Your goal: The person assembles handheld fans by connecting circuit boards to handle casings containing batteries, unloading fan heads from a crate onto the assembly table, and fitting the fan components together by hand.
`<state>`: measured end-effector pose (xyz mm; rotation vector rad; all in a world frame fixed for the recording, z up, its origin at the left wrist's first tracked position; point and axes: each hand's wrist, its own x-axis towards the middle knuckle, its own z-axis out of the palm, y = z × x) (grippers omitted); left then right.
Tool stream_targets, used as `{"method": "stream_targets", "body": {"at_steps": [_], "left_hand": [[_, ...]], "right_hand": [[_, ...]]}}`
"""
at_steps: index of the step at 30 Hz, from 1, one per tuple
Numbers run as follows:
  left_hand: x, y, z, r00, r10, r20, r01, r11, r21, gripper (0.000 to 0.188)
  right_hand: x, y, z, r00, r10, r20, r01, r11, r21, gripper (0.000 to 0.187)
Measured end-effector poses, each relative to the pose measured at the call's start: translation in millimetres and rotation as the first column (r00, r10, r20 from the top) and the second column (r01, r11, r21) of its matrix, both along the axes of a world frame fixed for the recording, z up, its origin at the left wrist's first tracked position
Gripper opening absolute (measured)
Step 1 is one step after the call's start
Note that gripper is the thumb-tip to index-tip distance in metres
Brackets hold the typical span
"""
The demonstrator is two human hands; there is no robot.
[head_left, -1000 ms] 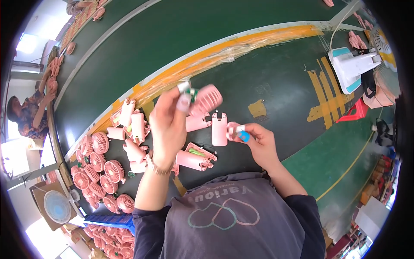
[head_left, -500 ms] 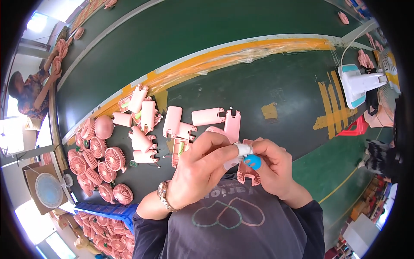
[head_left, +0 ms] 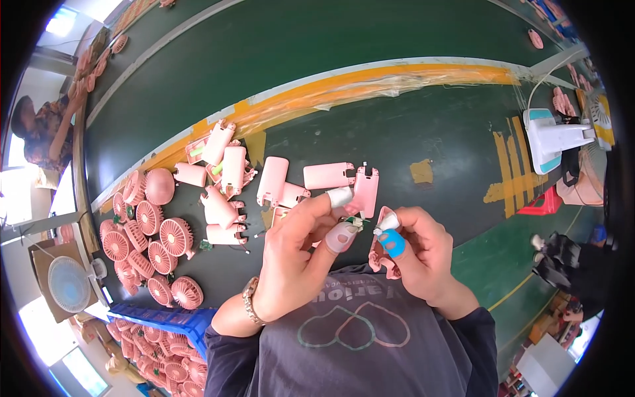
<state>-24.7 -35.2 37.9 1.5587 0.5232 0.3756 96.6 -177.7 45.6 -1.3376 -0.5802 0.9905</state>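
In front of my chest, my left hand (head_left: 291, 248) pinches a small green circuit board (head_left: 357, 221) between thumb and fingertips. Close by on the right, my right hand (head_left: 423, 261) is closed on a pink plastic shell (head_left: 377, 257), which hangs below its fingers. A small whitish bit shows at the tip of the right thumb; its kind is unclear. White and pale covers wrap fingertips of the left hand, and a blue one (head_left: 391, 243) is on the right thumb. Just beyond lies a pink handle casing (head_left: 366, 192), with another pink casing (head_left: 329, 176) to its left.
Several pink casings (head_left: 233, 169) lie in a loose heap left of centre. Pink fan heads (head_left: 149, 217) cluster farther left, above a blue crate (head_left: 169, 322) filled with more. A white and teal stand (head_left: 546, 141) is at the right. Another person (head_left: 46, 132) works at far left.
My hands have drawn apart, the left fingertips now showing the green board. The pink shell has turned and come up beside the right fingers. The view has shifted slightly.
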Motion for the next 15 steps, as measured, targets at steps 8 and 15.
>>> {"method": "stream_targets", "body": {"at_steps": [8,15], "left_hand": [[-3.8,6.2,0.7,0.997,-0.044,0.066,0.042,0.999,0.026,0.018],[-4.5,26.3,19.7,0.984,-0.177,0.026,0.152,0.903,0.402,0.017]], "right_hand": [[-2.1,11.0,-1.4,0.999,0.013,0.046,-0.015,0.999,0.040,0.011],[-3.8,15.5,-5.0,0.999,0.042,0.016,-0.043,0.994,0.100,0.009]]}}
